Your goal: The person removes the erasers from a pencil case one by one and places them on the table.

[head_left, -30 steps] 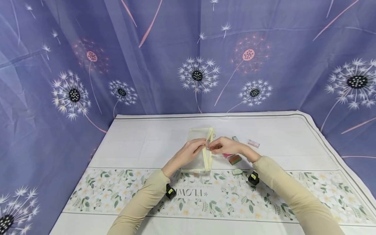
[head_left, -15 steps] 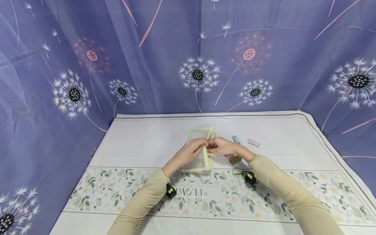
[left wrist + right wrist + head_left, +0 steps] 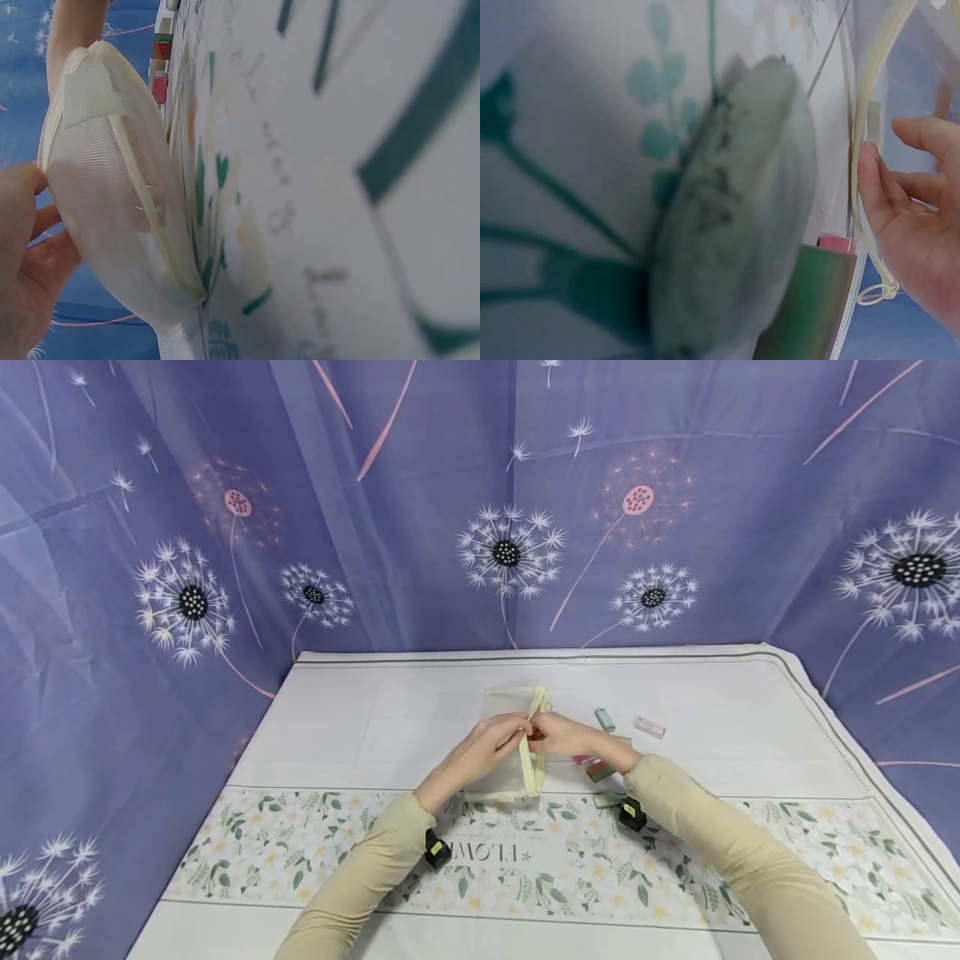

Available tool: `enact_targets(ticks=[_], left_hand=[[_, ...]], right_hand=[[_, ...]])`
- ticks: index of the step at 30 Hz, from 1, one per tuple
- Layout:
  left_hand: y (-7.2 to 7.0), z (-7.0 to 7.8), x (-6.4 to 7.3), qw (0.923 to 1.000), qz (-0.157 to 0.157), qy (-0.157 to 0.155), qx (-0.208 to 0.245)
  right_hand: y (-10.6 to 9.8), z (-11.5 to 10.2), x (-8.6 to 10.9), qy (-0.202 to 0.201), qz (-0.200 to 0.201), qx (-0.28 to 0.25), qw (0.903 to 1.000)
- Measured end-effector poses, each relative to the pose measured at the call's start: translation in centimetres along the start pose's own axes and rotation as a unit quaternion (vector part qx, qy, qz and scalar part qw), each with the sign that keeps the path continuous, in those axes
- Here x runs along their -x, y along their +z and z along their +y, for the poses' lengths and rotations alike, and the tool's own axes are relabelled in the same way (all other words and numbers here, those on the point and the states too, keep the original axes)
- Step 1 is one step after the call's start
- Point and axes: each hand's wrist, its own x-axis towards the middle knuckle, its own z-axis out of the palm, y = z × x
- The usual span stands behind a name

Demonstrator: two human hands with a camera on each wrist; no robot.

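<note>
A see-through mesh zip pouch (image 3: 510,700) with cream-yellow edging lies on the table, its mouth facing right. My left hand (image 3: 483,745) pinches the mouth's upper edge between thumb and fingers and keeps it raised; the left wrist view shows the mesh (image 3: 105,172) bulging. My right hand (image 3: 564,733) reaches into the mouth, its fingertips partly hidden behind the edging in the head view. In the right wrist view its thumb and fingers stand apart, with a small pale strip (image 3: 874,120) just beyond the fingertips.
Small eraser-like blocks lie right of the pouch: a teal one (image 3: 604,719), a pale pink one (image 3: 649,727), a brown-and-green one (image 3: 600,772), a bright pink one (image 3: 581,760) and a pale green one (image 3: 606,801). A patterned purple curtain (image 3: 420,527) hangs behind the table.
My right hand has moved left, with its fingers going further into the pouch mouth; the teal block shows more fully. My left hand stays on the edge.
</note>
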Motion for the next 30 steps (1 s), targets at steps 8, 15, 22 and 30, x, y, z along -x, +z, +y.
enact_targets(ticks=[8,15,22,30], left_hand=[[-0.2,0.1,0.0,0.9999,-0.001,-0.010,0.004],[-0.1,0.1,0.1,0.9998,-0.003,-0.017,0.006],[-0.2,0.2,0.2,0.9998,0.010,-0.017,0.000],[-0.1,0.2,0.4,0.9997,0.014,-0.021,0.003]], right_hand=[[0.3,-0.4,-0.5,0.020,-0.019,-0.006,0.9996],[0.6,-0.7,-1.0,0.060,-0.016,0.031,0.9976],[0.9,-0.8,-1.5,0.077,0.015,0.070,0.9945],[1.1,-1.3,-1.5,0.082,0.012,0.145,0.9860]])
